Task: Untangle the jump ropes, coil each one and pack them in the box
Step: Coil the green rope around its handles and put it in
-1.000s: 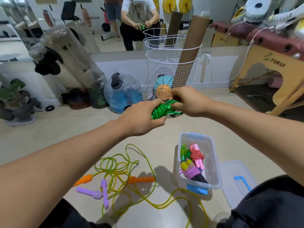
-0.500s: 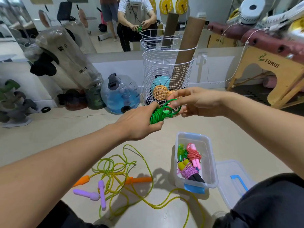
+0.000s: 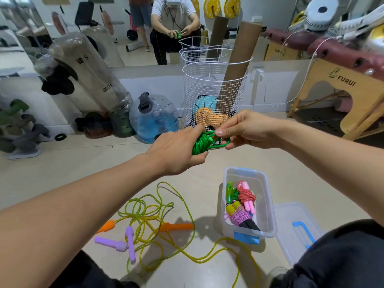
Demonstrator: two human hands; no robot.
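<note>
Nearest, bottom of view: dark trouser legs at both corners, floor (image 3: pixel 62 173) btwn them. On the floor at lower L, a loose yellow-green rope (image 3: pixel 158 221) sprawls in tangled loops w/ two orange handles (image 3: pixel 176 226) and two purple handles (image 3: pixel 116 244) lying in and beside it. To its R stands the clear plastic box (image 3: pixel 268 204), open, w/ blue latch on the near end. Inside: a coiled pink rope (image 3: pixel 246 196) w/ pink handles, a purple-wound rope (image 3: pixel 241 215) w/ yellow and black handles, and green handles (image 3: pixel 230 193) at the far L side. The box lid (image 3: pixel 295 229) lies flat on the floor just R of the box, blue handle up.

Above the box, mid-air: both forearms reach fwd. Left hand (image 3: pixel 176 150) has fingers curled round a bundled green rope (image 3: pixel 202 143), thumb on top. Right hand (image 3: pixel 247 129) pinches a loop of the same rope btwn thumb and fingertips, the loop sticking out to the R of the bundle. Hands close together, rope joins them.

Farther: white wire basket (image 3: pixel 214 96) w/ balls and a cardboard tube, blue water jug (image 3: pixel 153 119) to its L, wooden frame marked FURUI (image 3: pixel 342 86) at R, mirror (image 3: pixel 145 28) behind.
</note>
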